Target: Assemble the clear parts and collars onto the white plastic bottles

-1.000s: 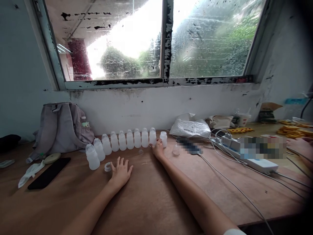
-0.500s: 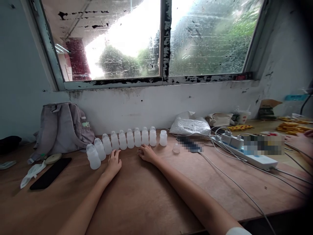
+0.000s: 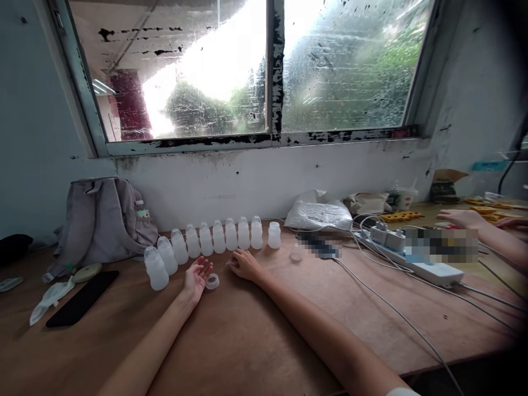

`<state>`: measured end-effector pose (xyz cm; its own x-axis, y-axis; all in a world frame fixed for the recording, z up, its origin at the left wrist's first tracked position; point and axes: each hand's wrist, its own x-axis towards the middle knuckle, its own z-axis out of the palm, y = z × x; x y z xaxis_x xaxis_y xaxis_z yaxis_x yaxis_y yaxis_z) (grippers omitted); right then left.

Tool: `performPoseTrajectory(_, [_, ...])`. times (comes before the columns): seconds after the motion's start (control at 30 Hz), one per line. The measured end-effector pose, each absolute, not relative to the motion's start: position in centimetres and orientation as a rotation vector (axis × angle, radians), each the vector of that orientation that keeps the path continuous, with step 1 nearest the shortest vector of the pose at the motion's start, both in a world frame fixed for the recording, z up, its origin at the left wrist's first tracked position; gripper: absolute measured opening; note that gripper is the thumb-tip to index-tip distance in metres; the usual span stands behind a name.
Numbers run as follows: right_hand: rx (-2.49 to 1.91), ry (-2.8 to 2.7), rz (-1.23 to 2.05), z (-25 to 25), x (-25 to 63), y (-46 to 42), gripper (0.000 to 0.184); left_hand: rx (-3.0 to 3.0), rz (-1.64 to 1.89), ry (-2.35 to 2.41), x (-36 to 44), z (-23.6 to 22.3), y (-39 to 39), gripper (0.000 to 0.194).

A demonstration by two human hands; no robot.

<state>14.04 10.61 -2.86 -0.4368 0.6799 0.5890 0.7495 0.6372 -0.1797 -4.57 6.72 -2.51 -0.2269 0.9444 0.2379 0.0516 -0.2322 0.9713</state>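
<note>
Several frosted white baby bottles [image 3: 206,239] stand in a curved row along the back of the table, most with clear domed caps. The bottle at the right end [image 3: 274,236] has no dome; a small translucent cap [image 3: 296,252] sits to its right. My left hand [image 3: 197,278] lies palm up before the row, fingers apart and holding nothing. Right beside its fingers, a white bottle collar ring [image 3: 212,281] rests on the table. My right hand [image 3: 244,265] is closed, palm down, with a small clear piece at its fingertips, too small to name.
A grey backpack [image 3: 107,220], black phone [image 3: 82,298] and crumpled white wrapper [image 3: 50,303] lie at left. At right are a silvery bag [image 3: 319,213], a power strip [image 3: 437,272] with trailing cables, and another person's hand [image 3: 462,219] near yellow parts [image 3: 489,212].
My left hand has turned palm up, and the white collar ring now shows beside it. My right hand has shifted slightly, showing a clear piece. The other person's hand has reached further left.
</note>
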Motion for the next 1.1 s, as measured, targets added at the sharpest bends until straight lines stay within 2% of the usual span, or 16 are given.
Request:
performPoseTrajectory(0.13, [-1.085, -2.231, -0.155, -2.9, 14.1, 10.7, 0.015, 1.409, 1.599, 1.365, -4.1, -2.1, 5.8, 0.024])
performPoseTrajectory(0.2, [-1.070, -2.234, -0.161, -3.0, 14.1, 10.8, 0.014, 1.683, 1.536, 1.455, -4.1, -1.7, 5.3, 0.030])
performPoseTrajectory(0.3, [-1.066, -2.225, -0.174, -3.2, 14.1, 11.0, 0.009, 2.274, 1.157, 1.743, -4.3, -1.3, 4.7, 0.040])
performPoseTrajectory(0.4, [-1.083, -2.200, -0.191, -3.3, 14.1, 11.1, 0.010, 2.503, 0.760, 1.942, -4.7, -1.2, 4.5, 0.041])
performPoseTrajectory(0.6, [-1.100, -2.174, -0.191, -3.1, 14.1, 10.9, 0.008, 2.545, 0.572, 1.917, -5.2, -0.8, 4.2, 0.053])
performPoseTrajectory(0.77, [-1.097, -2.160, -0.165, -2.9, 14.1, 10.6, 0.010, 2.600, 0.691, 1.737, -5.2, -1.3, 4.4, 0.035])
performPoseTrajectory(0.97, [-0.977, -2.230, -0.103, -2.7, 13.4, 9.7, 0.012, 2.672, 1.341, 1.401, -4.7, -1.5, 4.7, 0.037])
performPoseTrajectory(1.1, [-0.904, -2.290, -0.052, -2.7, 12.5, 9.3, 0.016, 2.575, 1.518, 1.312, -4.4, -1.0, 4.1, 0.030])
